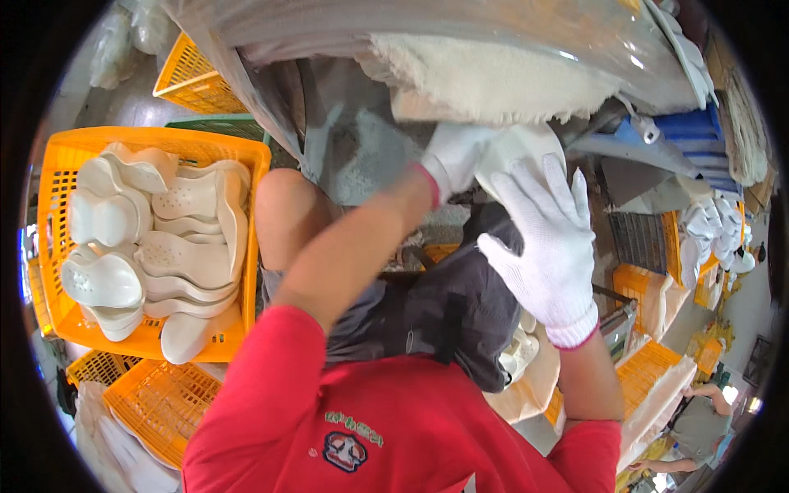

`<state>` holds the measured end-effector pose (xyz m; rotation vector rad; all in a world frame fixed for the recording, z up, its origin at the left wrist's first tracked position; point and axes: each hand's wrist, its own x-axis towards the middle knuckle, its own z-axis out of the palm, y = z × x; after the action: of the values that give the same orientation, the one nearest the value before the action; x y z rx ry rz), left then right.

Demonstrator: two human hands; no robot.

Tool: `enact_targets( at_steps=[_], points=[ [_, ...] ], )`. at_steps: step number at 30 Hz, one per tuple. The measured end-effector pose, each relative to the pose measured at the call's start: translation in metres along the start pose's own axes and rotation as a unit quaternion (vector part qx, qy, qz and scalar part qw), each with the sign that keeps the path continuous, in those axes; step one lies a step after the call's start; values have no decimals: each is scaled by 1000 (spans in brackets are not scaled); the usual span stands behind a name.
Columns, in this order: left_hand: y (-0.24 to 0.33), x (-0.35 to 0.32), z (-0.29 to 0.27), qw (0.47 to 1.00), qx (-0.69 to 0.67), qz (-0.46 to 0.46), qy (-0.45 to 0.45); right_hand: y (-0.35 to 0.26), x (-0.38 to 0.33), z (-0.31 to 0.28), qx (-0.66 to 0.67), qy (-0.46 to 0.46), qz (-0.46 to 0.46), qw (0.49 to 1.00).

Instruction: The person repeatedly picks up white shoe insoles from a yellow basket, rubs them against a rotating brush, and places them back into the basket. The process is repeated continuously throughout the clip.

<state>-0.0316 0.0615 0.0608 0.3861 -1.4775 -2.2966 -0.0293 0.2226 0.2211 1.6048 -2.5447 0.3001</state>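
Observation:
My left hand (462, 154), in a white knitted glove with a red cuff, reaches under a fluffy off-white buffing wheel (501, 78). It is closed on the near-left edge of a smooth white curved piece (526, 146); motion blurs the glove and its fingertips are hidden. My right hand (546, 238), gloved alike, is open with thumb and fingers spread. Its fingertips overlap the piece's lower right side in this view; whether they touch it I cannot tell. The piece lies just below the wheel's lower edge.
A clear plastic sheet (329, 25) drapes around the wheel. On my left an orange basket (152, 140) holds several pale, wavy sole-shaped pieces (185, 255), some with small holes. More orange crates (164, 407) stand nearby. At far right is another person (699, 427).

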Motion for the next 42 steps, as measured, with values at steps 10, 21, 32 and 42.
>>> enact_targets(
  at_steps=[10, 21, 32, 42],
  points=[
    [44, -44, -55, 856, -436, -274, 50, -76, 2, 51, 182, 40, 59, 981],
    [35, -15, -59, 898, -351, -255, 78, -59, 34, 75, 172, 213, 42, 961],
    [38, -17, -97, 886, 442, -121, 66, -81, 31, 99, 367, 102, 273, 883],
    [16, -46, -94, 806, 590, 47, 2, -77, 48, 90, 307, 143, 276, 899]
  ],
)
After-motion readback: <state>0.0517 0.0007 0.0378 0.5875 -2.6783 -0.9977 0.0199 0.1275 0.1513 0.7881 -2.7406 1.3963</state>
